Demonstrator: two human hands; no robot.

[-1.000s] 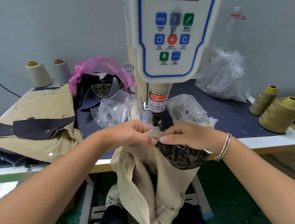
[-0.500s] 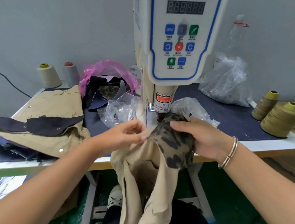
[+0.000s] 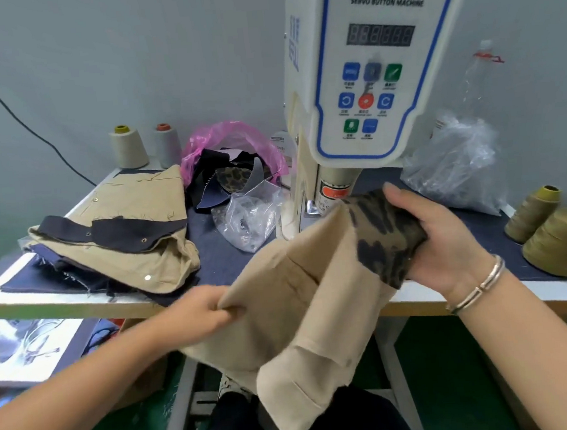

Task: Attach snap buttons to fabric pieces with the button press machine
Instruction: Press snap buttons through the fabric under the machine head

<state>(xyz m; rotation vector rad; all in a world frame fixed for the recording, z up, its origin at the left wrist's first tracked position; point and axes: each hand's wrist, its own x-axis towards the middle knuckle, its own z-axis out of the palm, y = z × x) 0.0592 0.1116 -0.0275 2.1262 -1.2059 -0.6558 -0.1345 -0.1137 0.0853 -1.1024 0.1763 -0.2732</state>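
Head view, single frame.

Button press machine (image 3: 369, 72): white housing, blue-edged control panel lettered "SERVO BUTTON MACHINE", dark digit display, coloured keys. Stands upright on the tabletop (image 3: 552, 287), centre rear; its lower head is partly hidden behind the held fabric.

Tan fabric piece (image 3: 309, 301): held in the air in front of the machine, over the tabletop's front edge, its lower part hanging down below that edge. Carries a leopard-print section (image 3: 383, 232) at its upper right end.

Left hand (image 3: 203, 311): fingers curled, pinching the left edge of the tan fabric piece, low and just in front of the tabletop edge.

Right hand (image 3: 440, 236): fingers curled round the leopard-print section, thumb on top, just beside the machine's lower head. A metal bracelet (image 3: 478, 287) sits on the wrist.

Stack of tan and navy fabric pieces (image 3: 114, 238): lies on the left of the tabletop; metal snaps show on it.

Pink plastic bag (image 3: 232, 147): behind the stack, holding dark and leopard-print cut pieces.

Small clear bag (image 3: 248, 217): left of the machine base; contents too small to tell.

Large clear bag (image 3: 458, 163): right of the machine, at the rear.

Two pale thread cones (image 3: 127, 147): rear left, upright, by the wall.

Olive thread cones (image 3: 562, 240): far right edge of the tabletop.
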